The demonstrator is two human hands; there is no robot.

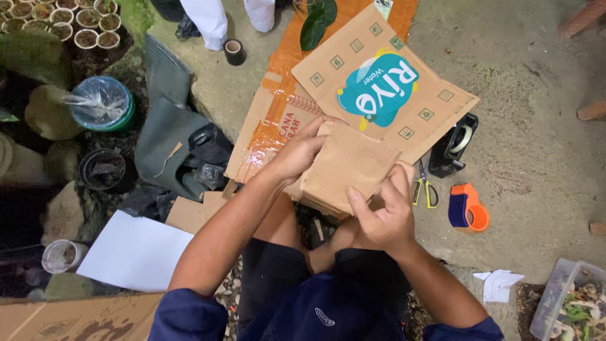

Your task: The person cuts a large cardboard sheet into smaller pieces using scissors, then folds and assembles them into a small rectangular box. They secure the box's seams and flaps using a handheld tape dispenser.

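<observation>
Between both hands' closed grips (344, 183), cardboard piece (347, 165)

A single head-worn camera is looking almost straight down, close over the person's lap. It is taking in the flattened cardboard (353, 95) and concrete floor (536, 126).

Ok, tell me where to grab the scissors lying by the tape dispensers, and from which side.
Take the scissors by the yellow handle loops, which lie toward the person, coming from the near side. The blades point away toward the black tape dispenser, and the right hand is closest.
</observation>
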